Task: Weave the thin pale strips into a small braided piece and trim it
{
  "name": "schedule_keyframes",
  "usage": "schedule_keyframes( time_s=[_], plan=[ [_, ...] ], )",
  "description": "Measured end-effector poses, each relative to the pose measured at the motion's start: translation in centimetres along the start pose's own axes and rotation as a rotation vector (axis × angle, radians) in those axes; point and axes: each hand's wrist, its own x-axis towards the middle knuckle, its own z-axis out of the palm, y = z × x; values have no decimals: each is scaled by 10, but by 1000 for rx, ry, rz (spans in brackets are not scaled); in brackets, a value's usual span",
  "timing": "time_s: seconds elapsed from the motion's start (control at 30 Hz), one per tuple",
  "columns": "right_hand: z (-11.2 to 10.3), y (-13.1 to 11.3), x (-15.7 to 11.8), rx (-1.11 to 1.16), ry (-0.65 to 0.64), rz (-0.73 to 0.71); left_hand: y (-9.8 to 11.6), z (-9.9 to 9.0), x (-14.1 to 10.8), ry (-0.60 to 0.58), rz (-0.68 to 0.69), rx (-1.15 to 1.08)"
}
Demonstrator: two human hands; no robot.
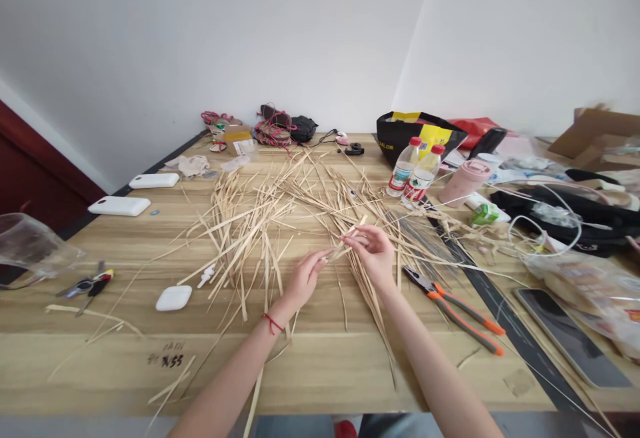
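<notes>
My left hand [304, 277] pinches one end of a short piece of pale flat strip [338, 250], held just above the table. On its other end, the fingers of my right hand [373, 251] are closed. Both hands are close together, and the exact fold of the strip between the fingertips is too small to make out. Many loose straw-coloured strips [250, 225] lie in a tangled spread beneath and beyond my hands. Beside my right forearm rest pliers [450, 308] with orange and grey handles.
White earbud case [173, 298], small cutting tools [90, 286] and white power banks [120, 206] lie on the left. To the right are water bottles [404, 168], a pink cup [465, 183], a black bag [393, 135] and a phone [570, 336]. A clear plastic container [35, 245] stands far left.
</notes>
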Motion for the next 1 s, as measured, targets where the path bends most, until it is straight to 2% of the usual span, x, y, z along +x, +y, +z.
schedule_keyframes(
  time_s=[0.23,0.47,0.7,1.0],
  plan=[
    [0,-14,3,-19,54,-32,-4,2,-1,2,-10,-43],
    [-8,-13,8,-7,39,-61,-5,1,0,5,-19,-62],
    [-13,-14,11,-27,-17,12,-4,0,1,-18,-13,-63],
    [-22,-17,16,-26,-31,6,-4,-1,0,-19,-1,-33]
  ],
)
